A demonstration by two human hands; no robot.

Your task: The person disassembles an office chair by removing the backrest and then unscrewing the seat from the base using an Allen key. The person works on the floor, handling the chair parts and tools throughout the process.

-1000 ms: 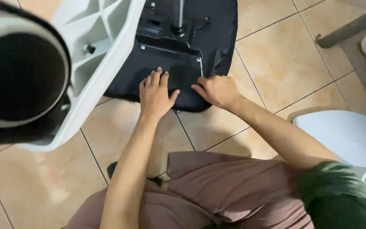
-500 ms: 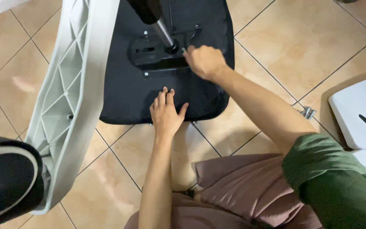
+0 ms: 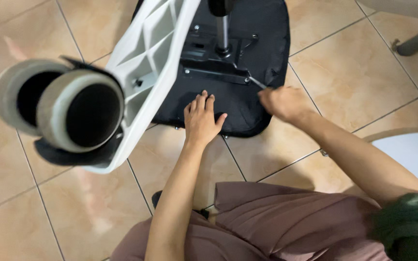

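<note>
Head view shows us our left hand (image 3: 201, 121) lying flat and open on the black seat underside (image 3: 262, 29), fingers close together and pointing away from us, palm pressed on the fabric near the front edge. It holds nothing. Our right hand (image 3: 282, 102) is closed in a fist around a thin metal tool (image 3: 257, 82), most likely a hex key; only the short shiny end shows, and it points up and left to a corner of the black metal plate (image 3: 214, 65). We cannot tell if the tip really sits in a screw there.

The seat lies upside down on the tiled floor (image 3: 359, 72), just in front of our knees. Its bottom is covered with black cloth, a little wrinkled at the right side, and its near edge is rounded. The metal plate is screwed on the middle of it, with small silver screw heads at the corners. From the plate rises the gas lift column (image 3: 222, 31), silver below and black at the top, coming toward the camera.

On the column sits the white plastic star base (image 3: 151, 63), ribbed inside, one leg reaching to the left and near us. At the end of this leg is a double caster wheel (image 3: 73, 108), grey rim with dark centre, very close to the camera. At the right edge a white curved part (image 3: 412, 154) lies on the floor. Our lap is covered by brownish-mauve cloth (image 3: 276, 222).
</note>
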